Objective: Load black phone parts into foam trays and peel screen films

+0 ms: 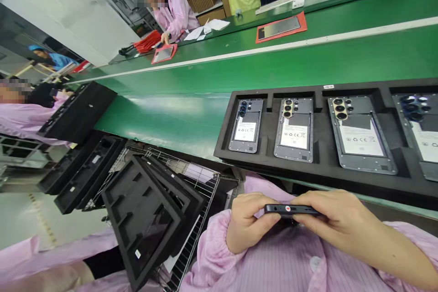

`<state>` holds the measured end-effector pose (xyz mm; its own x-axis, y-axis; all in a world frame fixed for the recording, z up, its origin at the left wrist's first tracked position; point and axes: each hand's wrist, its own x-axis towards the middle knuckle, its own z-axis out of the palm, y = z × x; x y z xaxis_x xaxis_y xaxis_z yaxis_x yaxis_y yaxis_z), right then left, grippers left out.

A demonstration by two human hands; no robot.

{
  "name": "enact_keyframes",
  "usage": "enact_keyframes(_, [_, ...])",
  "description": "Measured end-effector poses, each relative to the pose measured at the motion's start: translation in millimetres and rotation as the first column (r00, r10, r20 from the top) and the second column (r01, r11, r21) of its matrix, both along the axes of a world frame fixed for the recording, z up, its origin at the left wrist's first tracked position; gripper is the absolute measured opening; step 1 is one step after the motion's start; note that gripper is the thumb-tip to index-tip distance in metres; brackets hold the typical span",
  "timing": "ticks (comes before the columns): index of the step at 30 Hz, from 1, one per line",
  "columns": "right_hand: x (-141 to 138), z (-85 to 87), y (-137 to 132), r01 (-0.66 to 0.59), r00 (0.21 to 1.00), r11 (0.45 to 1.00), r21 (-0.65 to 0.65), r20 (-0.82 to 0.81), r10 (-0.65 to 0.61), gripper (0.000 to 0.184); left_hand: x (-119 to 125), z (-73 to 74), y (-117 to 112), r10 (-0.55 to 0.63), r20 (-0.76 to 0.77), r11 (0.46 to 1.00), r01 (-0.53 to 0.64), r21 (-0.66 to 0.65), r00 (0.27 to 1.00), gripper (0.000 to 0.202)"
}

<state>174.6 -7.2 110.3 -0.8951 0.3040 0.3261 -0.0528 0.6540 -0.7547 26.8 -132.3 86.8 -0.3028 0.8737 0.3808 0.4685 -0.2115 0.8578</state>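
Note:
A dark smartphone [304, 210] is held edge-on between both hands, close to my body. Its narrow end faces me and carries a small round white sticker with a red mark. My left hand [248, 221] pinches one corner between thumb and fingers. On the opposite corner, my right hand [337, 216] grips with its thumb underneath and fingers on top. Just beyond my hands lies a black foam tray [260, 160] with several phones in its slots, backs removed. One phone [294, 132] there shows its camera rings and white battery label.
Beyond the tray runs a green conveyor bench [171, 82]. Red sheets, one under a grey panel [280, 27], lie on its far side. At left, a wire rack [201, 237] bears black foam trays [143, 210]. A co-worker in pink [178, 9] works across the bench.

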Motion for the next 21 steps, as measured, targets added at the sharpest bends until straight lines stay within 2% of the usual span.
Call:
enact_keyframes(2, [-4, 0.6, 0, 0.071, 0.997, 0.997, -0.012, 0.022, -0.071, 0.024, 3, -4.1, -1, 0.106, -0.026, 0.994, -0.107, -0.022, 0.994, 0.024])
enact_keyframes(3, [-6, 0.8, 0, 0.13, 0.991, 0.991, -0.023, 0.04, -0.129, 0.023, 6, -6.9, -2, 0.166, -0.067, 0.985, -0.169, -0.03, 0.984, 0.03])
enact_keyframes(5, [-12, 0.8, -2, 0.246, 0.967, 0.966, -0.076, 0.083, -0.239, 0.018, 12, -13.1, -2, 0.229, -0.229, 0.97, -0.24, -0.021, 0.946, 0.073])
enact_keyframes(6, [-14, 0.9, -4, 0.29, 0.955, 0.949, -0.121, 0.102, -0.279, 0.016, 15, -15.9, -2, 0.219, -0.332, 0.971, -0.238, -0.015, 0.918, 0.096])
enact_keyframes(7, [-16, 1.1, -7, 0.313, 0.948, 0.934, -0.17, 0.123, -0.295, 0.014, 17, -18.4, -2, 0.2, -0.427, 0.972, -0.233, -0.024, 0.882, 0.111])
enact_keyframes(8, [-17, 1.4, -9, 0.302, 0.951, 0.927, -0.224, 0.141, -0.276, 0.013, 18, -20.3, -2, 0.185, -0.495, 0.971, -0.236, -0.041, 0.849, 0.115])
enact_keyframes(10, [-18, 1.8, -14, 0.191, 0.976, 0.932, -0.309, 0.162, -0.146, 0.016, 16, -22.3, -3, 0.172, -0.516, 0.968, -0.24, -0.068, 0.839, 0.102])
enact_keyframes(11, [-18, 1.5, -16, 0.117, 0.986, 0.939, -0.323, 0.151, -0.071, 0.022, 14, -22.6, -3, 0.164, -0.472, 0.973, -0.222, -0.07, 0.866, 0.09])
enact_keyframes(13, [-17, -1.1, -16, 0.003, 0.996, 0.956, -0.293, 0.089, 0.024, 0.03, 7, -22.2, -4, 0.083, -0.323, 0.993, -0.106, -0.052, 0.943, 0.073])
enact_keyframes(15, [-16, -6.1, -13, 0.042, 0.999, 0.972, -0.233, -0.02, -0.048, 0.025, 0, -22.0, -5, -0.047, -0.144, 0.999, 0.043, -0.032, 0.988, 0.065])
enact_keyframes(17, [-15, -10.9, -7, 0.135, 0.979, 0.971, -0.196, -0.122, -0.161, 0.02, -5, -23.6, -4, -0.151, 0.03, 0.989, 0.151, -0.001, 0.988, 0.056])
enact_keyframes(18, [-15, -12.3, -5, 0.151, 0.973, 0.974, -0.169, -0.15, -0.177, 0.018, -7, -25.5, -4, -0.194, 0.108, 0.981, 0.192, 0.028, 0.975, 0.051])
enact_keyframes(21, [-14, -11.0, 1, 0.057, 0.984, 0.997, -0.048, -0.169, -0.065, 0.007, -8, -33.5, -3, -0.273, 0.227, 0.961, 0.251, 0.119, 0.935, 0.034])
